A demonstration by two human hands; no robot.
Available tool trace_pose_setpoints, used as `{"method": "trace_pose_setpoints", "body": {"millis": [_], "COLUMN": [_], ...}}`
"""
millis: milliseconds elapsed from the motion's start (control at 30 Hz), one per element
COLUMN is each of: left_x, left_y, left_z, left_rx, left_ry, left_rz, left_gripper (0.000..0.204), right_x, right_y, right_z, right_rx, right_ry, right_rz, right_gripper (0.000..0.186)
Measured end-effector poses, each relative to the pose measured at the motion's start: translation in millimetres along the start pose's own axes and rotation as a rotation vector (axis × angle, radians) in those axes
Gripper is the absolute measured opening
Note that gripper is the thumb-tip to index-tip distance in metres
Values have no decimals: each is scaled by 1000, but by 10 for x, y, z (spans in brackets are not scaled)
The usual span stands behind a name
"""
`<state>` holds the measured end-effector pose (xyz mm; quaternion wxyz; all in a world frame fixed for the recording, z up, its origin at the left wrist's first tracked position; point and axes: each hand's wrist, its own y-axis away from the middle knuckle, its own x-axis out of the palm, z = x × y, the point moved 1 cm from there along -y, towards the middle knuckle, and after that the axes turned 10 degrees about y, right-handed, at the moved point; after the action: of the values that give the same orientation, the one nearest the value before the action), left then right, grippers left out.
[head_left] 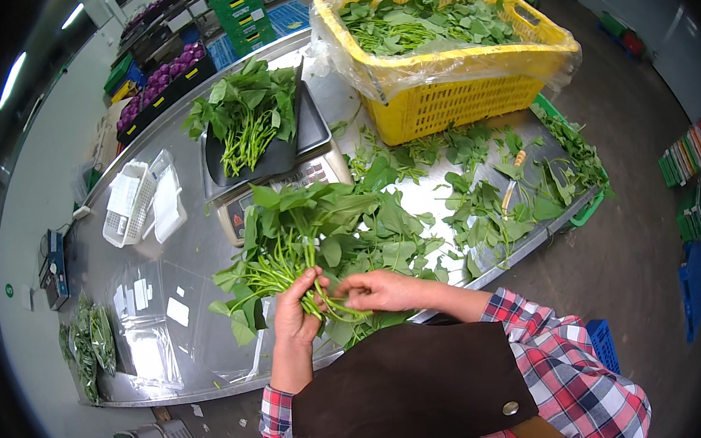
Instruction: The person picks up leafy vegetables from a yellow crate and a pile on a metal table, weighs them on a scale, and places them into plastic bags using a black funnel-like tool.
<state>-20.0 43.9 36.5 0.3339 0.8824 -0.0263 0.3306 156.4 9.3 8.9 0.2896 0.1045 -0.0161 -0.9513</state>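
Note:
My left hand [296, 310] is closed round the stems of a bunch of leafy greens [276, 262], held just above the metal table with the leaves pointing away from me. Close by on the right, my right hand [385, 290] has its fingers curled in at the stem ends, where a loose stem [343, 308] passes beneath them; its fingertips are slightly blurred. Loose leafy greens [398, 244] lie just beyond. Behind the held bunch stands a scale [332, 169], carrying a black scoop-shaped tray [280, 159] with another bunch of greens [248, 116] in it.
A yellow crate [457, 103], lined with clear plastic and full of greens, stands at the back right. Scattered greens and an orange-handled tool [519, 159] lie at the right edge, by a green crate [587, 210]. White baskets [131, 207] and bagged greens [88, 342] are at left.

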Motion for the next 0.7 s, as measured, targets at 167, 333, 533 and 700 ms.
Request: {"method": "trace_pose_setpoints", "body": {"millis": [167, 333, 533, 700], "left_x": [-431, -232, -14, -59], "left_y": [-210, -198, -56, -88], "left_z": [-239, -12, 159, 238], "left_rx": [283, 237, 192, 130], "left_ry": [244, 209, 162, 248], "left_rz": [-107, -123, 55, 219], "left_gripper": [14, 17, 17, 15], "right_x": [-264, -73, 44, 13], "right_y": [330, 159, 8, -1], "right_z": [32, 275, 212, 216], "right_rx": [151, -70, -217, -204], "right_ry": [400, 702, 728, 533], "right_rz": [-200, -438, -425, -528], "right_gripper": [23, 41, 15, 9]}}
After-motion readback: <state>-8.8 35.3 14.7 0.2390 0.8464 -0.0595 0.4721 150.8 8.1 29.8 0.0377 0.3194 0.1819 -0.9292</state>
